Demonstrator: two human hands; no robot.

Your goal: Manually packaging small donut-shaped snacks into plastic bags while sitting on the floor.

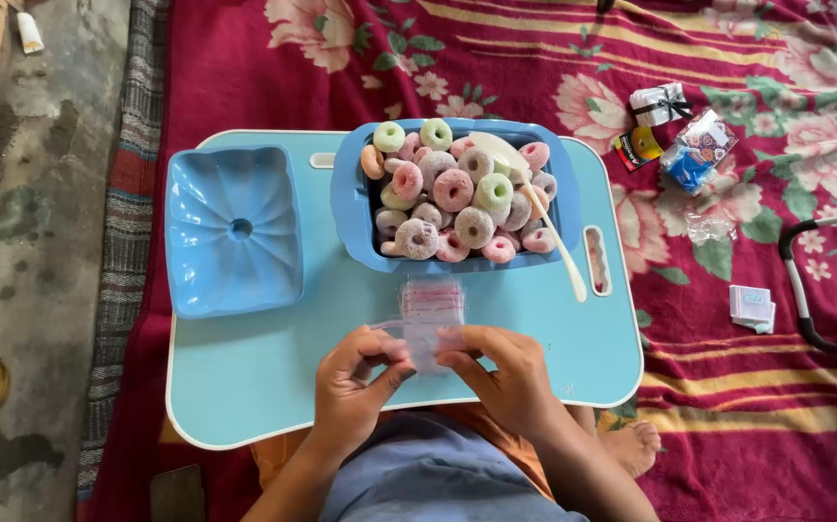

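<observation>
Both hands pinch a small clear zip bag over the near edge of a light-blue lap tray.

The small clear zip bag (431, 314) with its pink-striped top is held upright between the two hands, just above the tray surface: the left hand (352, 379) grips its lower left edge between thumb and fingers, and the right hand (507, 372) is closed on its lower right edge. At 12 o'clock from the bag sits a blue tub (352, 208) heaped with pastel cereal rings (453, 189), a white spoon (534, 198) lying in it. At 10 o'clock rests an empty blue fluted dish (233, 230). All stand on the light-blue lap tray (264, 372), upon a red flowered blanket (747, 406). Small packets (691, 150) lie at 2 o'clock.
</observation>
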